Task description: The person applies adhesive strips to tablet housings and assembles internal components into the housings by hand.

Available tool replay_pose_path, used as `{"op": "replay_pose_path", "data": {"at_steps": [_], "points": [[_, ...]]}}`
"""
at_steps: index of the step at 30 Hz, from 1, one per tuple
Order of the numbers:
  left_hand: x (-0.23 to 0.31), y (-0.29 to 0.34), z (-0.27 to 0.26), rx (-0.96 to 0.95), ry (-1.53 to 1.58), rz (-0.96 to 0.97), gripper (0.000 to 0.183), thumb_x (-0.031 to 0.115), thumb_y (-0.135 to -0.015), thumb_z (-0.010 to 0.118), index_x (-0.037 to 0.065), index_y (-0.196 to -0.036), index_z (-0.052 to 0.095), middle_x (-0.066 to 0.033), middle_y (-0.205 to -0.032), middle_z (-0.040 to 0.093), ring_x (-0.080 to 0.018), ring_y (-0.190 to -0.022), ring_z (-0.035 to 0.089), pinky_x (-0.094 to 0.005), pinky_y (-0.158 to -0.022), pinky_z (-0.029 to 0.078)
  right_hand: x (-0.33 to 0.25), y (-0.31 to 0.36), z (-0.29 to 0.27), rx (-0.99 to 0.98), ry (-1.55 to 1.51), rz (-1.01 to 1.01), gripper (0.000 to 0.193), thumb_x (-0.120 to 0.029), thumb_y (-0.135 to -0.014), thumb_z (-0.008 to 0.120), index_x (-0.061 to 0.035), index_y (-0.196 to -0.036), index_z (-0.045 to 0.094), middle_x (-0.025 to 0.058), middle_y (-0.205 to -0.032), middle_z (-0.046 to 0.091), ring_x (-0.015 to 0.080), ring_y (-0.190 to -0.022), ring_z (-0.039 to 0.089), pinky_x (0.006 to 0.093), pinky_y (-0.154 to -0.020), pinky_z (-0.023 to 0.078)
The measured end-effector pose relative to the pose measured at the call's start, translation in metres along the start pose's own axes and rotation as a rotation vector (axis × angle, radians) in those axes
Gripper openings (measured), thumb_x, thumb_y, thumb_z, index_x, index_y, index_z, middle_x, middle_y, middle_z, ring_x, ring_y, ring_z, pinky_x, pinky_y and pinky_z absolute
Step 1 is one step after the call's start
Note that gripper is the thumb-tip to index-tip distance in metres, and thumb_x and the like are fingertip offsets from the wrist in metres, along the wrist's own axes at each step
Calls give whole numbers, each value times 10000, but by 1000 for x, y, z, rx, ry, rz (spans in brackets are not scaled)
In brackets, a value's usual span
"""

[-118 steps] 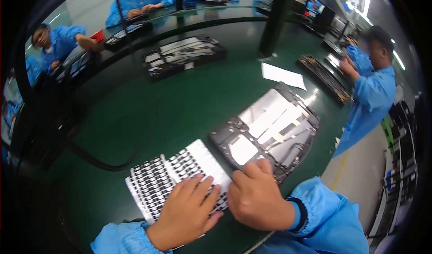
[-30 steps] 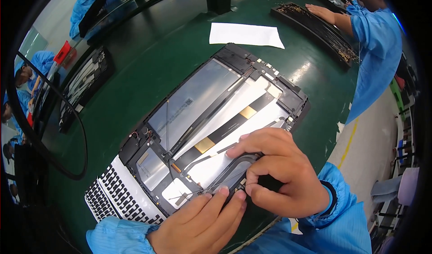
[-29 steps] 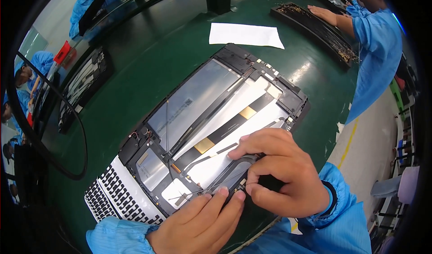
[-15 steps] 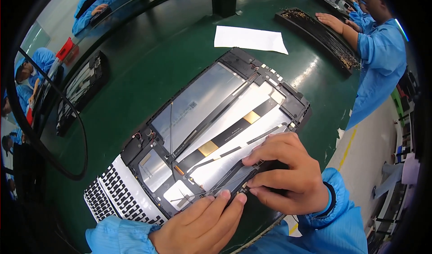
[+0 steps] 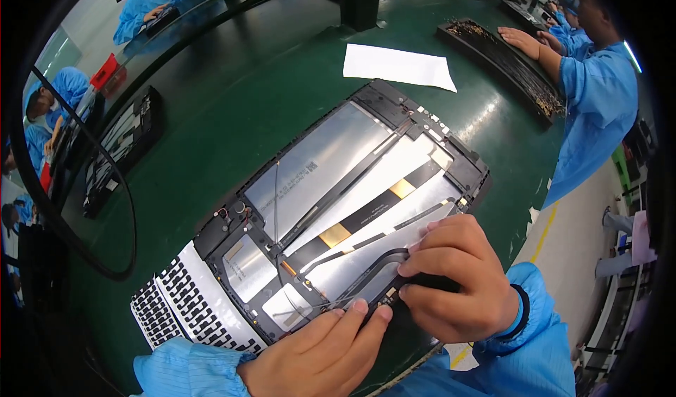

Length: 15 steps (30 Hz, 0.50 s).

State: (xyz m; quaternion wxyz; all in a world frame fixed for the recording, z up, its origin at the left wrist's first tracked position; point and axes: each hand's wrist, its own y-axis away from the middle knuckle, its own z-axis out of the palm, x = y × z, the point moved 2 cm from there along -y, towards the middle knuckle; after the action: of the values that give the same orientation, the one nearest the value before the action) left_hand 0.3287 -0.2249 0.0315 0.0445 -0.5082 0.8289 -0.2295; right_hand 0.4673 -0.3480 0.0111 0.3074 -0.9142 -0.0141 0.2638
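An opened flat electronic device (image 5: 366, 207), black-framed with silver metal plates, lies tilted across the green table. Along its near side, a thin black cable (image 5: 377, 263) bends in a curve. My right hand (image 5: 461, 281) pinches the end of this cable between thumb and fingers above the device's near right edge. My left hand (image 5: 320, 355) lies with fingers extended, their tips on the near edge beside thin dark wires. What is under those fingertips is hidden. A black ribbon cable with gold patches (image 5: 366, 215) runs diagonally over the silver plates.
A white sheet with rows of small black pieces (image 5: 201, 302) lies by the device's left end. Beyond are a blank white paper (image 5: 400, 67) and a black tray of small parts (image 5: 503, 70), near a co-worker's hand (image 5: 521, 41). A thick black cable loop (image 5: 123, 270) hangs left.
My right hand has moved slightly up and right, and the black cable now shows a rounder bend. My left hand has barely moved. The whole view has shifted a little.
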Motion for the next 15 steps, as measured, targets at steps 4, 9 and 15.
{"op": "replay_pose_path", "data": {"at_steps": [4,9,15], "points": [[-1,0,1,24,-5,8,213,44,-727,540,-97,-875,600,-201,-1019,567,-293,-901,560,-340,-688,487,-3,1,2,0,125,-120,145,-66,-576,629,-46,-716,600,91,-836,583,250,-776,541,406,-711,444],[1,6,3,-33,51,-41,311,8,-628,573,-69,-929,575,-185,-949,573,-299,-805,579,-379,-657,481,-17,-7,3,-61,195,-197,159,-88,-558,611,-31,-701,572,92,-820,565,248,-750,534,394,-691,447],[8,15,-37,-133,154,-158,344,42,-656,589,-69,-980,568,-210,-1027,567,-320,-939,569,-367,-813,473,-24,-12,-4,-54,131,-7,193,4,-549,632,1,-736,585,100,-805,561,260,-720,528,353,-628,423]]}}
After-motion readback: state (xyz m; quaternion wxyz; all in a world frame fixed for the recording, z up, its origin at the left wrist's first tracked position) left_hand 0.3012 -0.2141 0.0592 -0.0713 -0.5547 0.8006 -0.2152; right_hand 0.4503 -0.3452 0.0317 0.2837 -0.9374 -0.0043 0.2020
